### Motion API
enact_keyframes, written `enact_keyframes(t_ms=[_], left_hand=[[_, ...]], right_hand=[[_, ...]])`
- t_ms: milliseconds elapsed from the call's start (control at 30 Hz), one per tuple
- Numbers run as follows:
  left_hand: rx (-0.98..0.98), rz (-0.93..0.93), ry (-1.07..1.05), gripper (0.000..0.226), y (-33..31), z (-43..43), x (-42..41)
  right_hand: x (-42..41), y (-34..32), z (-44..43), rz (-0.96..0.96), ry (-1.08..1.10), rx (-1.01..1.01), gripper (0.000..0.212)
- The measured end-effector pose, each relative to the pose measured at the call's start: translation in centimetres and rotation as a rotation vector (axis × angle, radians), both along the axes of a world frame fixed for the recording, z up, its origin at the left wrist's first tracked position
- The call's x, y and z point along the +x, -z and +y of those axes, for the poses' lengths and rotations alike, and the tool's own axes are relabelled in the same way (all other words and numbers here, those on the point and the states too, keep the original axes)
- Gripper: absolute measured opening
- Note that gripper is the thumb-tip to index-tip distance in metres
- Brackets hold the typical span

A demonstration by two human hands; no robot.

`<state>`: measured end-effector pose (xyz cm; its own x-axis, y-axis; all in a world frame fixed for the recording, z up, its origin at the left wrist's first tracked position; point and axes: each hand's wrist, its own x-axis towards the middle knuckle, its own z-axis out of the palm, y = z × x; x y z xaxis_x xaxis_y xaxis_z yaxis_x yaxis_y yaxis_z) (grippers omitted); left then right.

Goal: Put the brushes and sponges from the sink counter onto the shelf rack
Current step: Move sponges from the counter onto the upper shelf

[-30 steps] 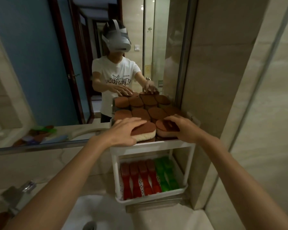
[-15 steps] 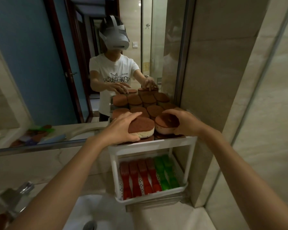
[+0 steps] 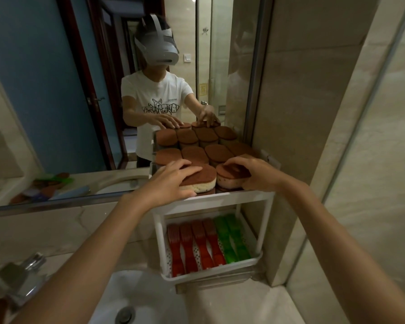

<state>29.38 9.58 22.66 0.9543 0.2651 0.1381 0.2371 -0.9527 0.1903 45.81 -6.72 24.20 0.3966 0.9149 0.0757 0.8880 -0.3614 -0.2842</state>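
Note:
Brown-topped, cream-bodied sponges (image 3: 194, 154) fill the top shelf of the white rack (image 3: 222, 198), which stands against the mirror. My left hand (image 3: 171, 181) lies on the front left sponge (image 3: 202, 184), fingers stretched flat across its brown top; that sponge sits on another one. My right hand (image 3: 255, 174) grips the front right sponge (image 3: 229, 182), fingers curled over its top and thumb at its front side. On the lower shelf lie several red brushes (image 3: 192, 244) and two green brushes (image 3: 232, 237) side by side.
A white sink basin (image 3: 150, 300) with its drain lies below my arms, and a chrome faucet (image 3: 21, 274) stands at the lower left. The mirror (image 3: 56, 101) reflects the person and items on the counter. A tiled wall (image 3: 337, 160) closes in the rack's right side.
Both hands have set the two front sponges down a little lower at the front of the top shelf. My left fingers now lie flatter on their sponge.

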Motion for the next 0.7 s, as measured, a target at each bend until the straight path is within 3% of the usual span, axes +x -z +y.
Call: enact_keyframes(t_ms=[233, 400, 533, 700], left_hand=[[0.005, 0.048, -0.01, 0.066, 0.3, -0.2, -0.1], [-0.01, 0.113, -0.009, 0.052, 0.2, -0.6, -0.6], [-0.038, -0.065, -0.04, 0.046, -0.4, -1.2, -1.1], [-0.143, -0.379, -0.161, 0.041, -1.8, -2.5, -4.1]], right_hand=[[-0.4, 0.1, 0.0, 0.014, 0.023, -0.018, 0.059], [-1.0, 0.6, 0.5, 0.025, 0.09, -0.022, 0.059], [-3.1, 0.3, 0.4, -0.027, 0.138, 0.092, 0.059], [-8.6, 0.1, 0.9, -0.042, 0.12, 0.451, 0.047]])
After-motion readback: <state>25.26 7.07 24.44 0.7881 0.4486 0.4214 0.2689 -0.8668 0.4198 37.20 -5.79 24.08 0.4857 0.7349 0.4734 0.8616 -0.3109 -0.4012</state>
